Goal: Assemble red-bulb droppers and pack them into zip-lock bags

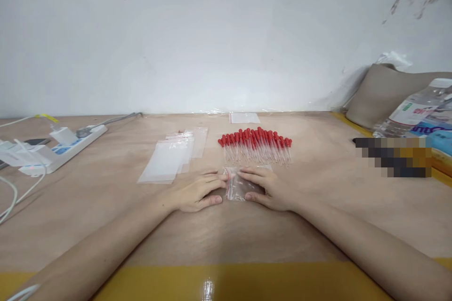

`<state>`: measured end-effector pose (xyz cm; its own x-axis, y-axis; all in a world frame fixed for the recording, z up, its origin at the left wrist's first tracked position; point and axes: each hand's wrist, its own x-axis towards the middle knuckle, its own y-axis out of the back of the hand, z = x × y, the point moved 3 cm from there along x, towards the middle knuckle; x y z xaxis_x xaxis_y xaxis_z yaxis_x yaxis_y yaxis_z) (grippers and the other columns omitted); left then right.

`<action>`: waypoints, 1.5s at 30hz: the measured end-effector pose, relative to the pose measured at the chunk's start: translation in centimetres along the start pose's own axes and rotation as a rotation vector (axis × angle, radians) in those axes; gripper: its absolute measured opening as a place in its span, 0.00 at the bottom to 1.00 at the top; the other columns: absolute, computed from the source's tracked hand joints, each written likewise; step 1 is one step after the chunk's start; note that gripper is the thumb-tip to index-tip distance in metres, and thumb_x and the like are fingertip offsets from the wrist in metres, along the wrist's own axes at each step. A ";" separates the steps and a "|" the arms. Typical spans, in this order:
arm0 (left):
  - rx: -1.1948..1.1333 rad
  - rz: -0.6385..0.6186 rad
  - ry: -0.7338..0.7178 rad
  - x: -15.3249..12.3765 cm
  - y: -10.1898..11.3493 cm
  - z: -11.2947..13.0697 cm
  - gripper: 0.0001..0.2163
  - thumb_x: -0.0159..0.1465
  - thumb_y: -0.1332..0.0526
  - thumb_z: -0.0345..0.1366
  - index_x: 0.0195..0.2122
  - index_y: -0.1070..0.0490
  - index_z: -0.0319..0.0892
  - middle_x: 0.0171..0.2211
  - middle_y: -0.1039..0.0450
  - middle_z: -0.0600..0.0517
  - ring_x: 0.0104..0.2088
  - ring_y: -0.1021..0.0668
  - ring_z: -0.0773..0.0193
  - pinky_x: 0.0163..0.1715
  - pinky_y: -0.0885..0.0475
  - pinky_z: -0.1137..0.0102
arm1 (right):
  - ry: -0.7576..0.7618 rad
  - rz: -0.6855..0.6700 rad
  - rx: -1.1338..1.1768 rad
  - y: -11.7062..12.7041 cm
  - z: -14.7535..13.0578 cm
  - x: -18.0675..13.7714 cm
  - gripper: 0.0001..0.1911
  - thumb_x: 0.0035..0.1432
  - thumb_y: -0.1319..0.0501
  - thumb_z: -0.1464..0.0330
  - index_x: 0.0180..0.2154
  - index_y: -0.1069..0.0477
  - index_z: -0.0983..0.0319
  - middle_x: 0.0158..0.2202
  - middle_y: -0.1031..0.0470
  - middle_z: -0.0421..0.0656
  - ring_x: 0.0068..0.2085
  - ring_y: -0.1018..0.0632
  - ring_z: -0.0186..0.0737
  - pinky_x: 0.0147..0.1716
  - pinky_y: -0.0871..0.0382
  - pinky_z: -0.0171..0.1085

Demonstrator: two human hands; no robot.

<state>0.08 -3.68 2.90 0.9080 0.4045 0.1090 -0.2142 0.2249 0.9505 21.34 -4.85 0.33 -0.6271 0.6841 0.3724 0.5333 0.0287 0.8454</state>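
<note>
A small clear zip bag with a red seal strip lies flat on the wooden table between my hands. My left hand rests on the table with its fingertips touching the bag's left edge at the red strip. My right hand lies with fingers stretched over the bag's right part, pressing it down. Just beyond the bag stands a row of several glass droppers with red rubber bulbs. A stack of empty clear bags lies to the left of the droppers.
A white power strip with plugs and cables sits at the far left. One more clear bag lies by the wall. A plastic water bottle and a beige cushion are at the right. Yellow tape edges the near side.
</note>
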 end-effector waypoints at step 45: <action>-0.256 0.698 0.971 8.1 4.3 -11.0 0.24 0.56 0.43 0.35 0.53 0.46 0.37 0.33 0.28 0.47 0.32 0.24 0.63 0.35 0.32 0.69 | -0.078 -0.089 -0.130 0.6 0.3 -0.3 0.32 0.56 0.50 0.52 0.57 0.45 0.63 0.57 0.42 0.50 0.56 0.39 0.48 0.53 0.43 0.49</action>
<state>2.56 10.34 4.63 -0.0531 0.9770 0.2064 -0.7120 -0.1820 0.6782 22.05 -4.85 0.63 -0.6199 0.7378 0.2671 0.3961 0.0004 0.9182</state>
